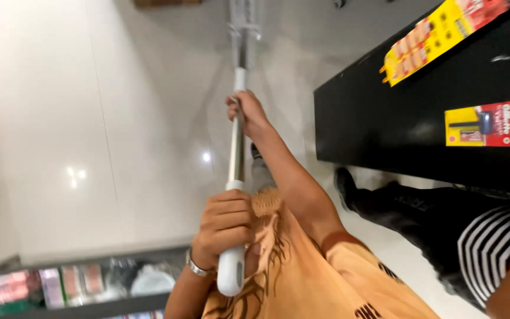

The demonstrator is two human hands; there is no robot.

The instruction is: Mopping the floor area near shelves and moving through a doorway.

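Note:
I hold a long mop pole (236,153) with both hands; it has a silvery metal shaft and a white grip at the near end. My left hand (224,227), with a metal bracelet at the wrist, is wrapped around the white grip close to my orange shirt. My right hand (247,113) grips the shaft farther along, arm stretched out. The pole's far end (244,23) reaches the glossy white tiled floor (119,118) and is blurred.
A black counter (396,124) at the right carries yellow and red carded packets (479,125). Beside it stands another person in a striped top and black trousers, with a dark shoe (346,188) on the floor. A shelf of goods (60,286) runs along the lower left.

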